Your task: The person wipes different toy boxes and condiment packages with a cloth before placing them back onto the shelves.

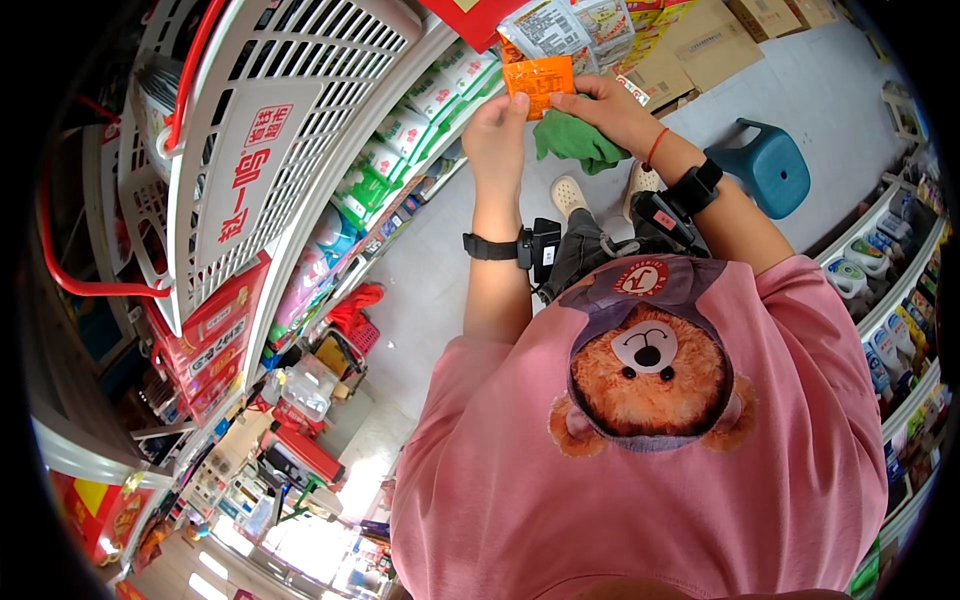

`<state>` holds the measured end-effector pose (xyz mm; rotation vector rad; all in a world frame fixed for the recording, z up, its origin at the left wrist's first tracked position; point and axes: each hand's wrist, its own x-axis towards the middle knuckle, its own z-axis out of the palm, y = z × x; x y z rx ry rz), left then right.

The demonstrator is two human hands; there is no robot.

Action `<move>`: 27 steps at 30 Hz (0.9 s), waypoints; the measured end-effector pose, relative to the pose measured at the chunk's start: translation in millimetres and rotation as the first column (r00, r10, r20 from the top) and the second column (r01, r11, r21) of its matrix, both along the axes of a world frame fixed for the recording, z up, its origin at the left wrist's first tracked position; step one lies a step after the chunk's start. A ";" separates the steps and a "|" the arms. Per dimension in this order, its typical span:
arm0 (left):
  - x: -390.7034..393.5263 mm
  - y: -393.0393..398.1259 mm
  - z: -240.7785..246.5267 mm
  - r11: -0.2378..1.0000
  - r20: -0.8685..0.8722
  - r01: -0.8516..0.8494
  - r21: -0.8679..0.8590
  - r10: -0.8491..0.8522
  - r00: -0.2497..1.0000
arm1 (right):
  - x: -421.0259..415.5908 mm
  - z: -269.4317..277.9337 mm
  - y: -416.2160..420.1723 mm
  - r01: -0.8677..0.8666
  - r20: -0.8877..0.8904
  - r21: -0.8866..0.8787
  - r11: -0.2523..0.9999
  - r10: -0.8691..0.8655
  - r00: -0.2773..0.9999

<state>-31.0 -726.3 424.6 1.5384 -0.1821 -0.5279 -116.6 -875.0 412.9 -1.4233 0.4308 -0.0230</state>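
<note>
An orange printed packet [538,86] is held between both hands at the top middle. My left hand [496,127] pinches its left lower edge, thumb on the front. My right hand [600,109] grips its right lower corner and also has a green cloth [577,141] hanging beneath the palm. Just beyond the packet lie larger silver-and-orange snack bags [547,34]. Each wrist wears a black strap with a small device.
A white shopping basket [262,150] with red handles stands at the left, beside shelves of tissue packs [405,131]. Cardboard boxes [712,45] lie at the top right. A blue plastic stool [776,169] stands on the floor. Bottles [862,259] line the right shelves.
</note>
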 end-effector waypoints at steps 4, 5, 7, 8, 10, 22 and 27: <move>-1.4 0.3 2.7 1.000 -0.003 -0.003 -0.008 0.003 1.000 | 0.0 1.3 0.7 -0.006 0.000 0.004 1.000 0.006 1.000; -1.5 0.5 3.1 1.000 -0.005 -0.003 -0.014 0.003 1.000 | 0.2 0.2 0.6 -0.007 0.003 0.000 1.000 0.007 1.000; -1.3 0.9 3.0 1.000 0.003 -0.001 0.009 0.001 1.000 | 0.3 -2.3 0.0 -0.011 0.005 -0.007 1.000 0.011 1.000; -1.1 1.1 2.9 1.000 0.007 0.000 0.020 0.000 1.000 | 0.3 -4.0 -0.4 -0.014 0.004 -0.010 1.000 0.014 1.000; -1.0 1.5 2.6 1.000 0.013 0.001 0.019 -0.001 1.000 | 0.4 -3.8 -0.5 -0.019 0.001 -0.011 1.000 0.019 1.000; 1.8 1.3 -1.8 1.000 0.042 0.017 0.020 -0.018 0.999 | 0.8 -2.2 -0.2 -0.011 0.007 0.022 1.000 0.011 1.000; 2.5 1.9 -2.9 0.999 0.039 0.018 0.032 -0.019 0.999 | 1.0 0.9 -0.9 -0.018 -0.029 0.032 0.999 0.019 0.999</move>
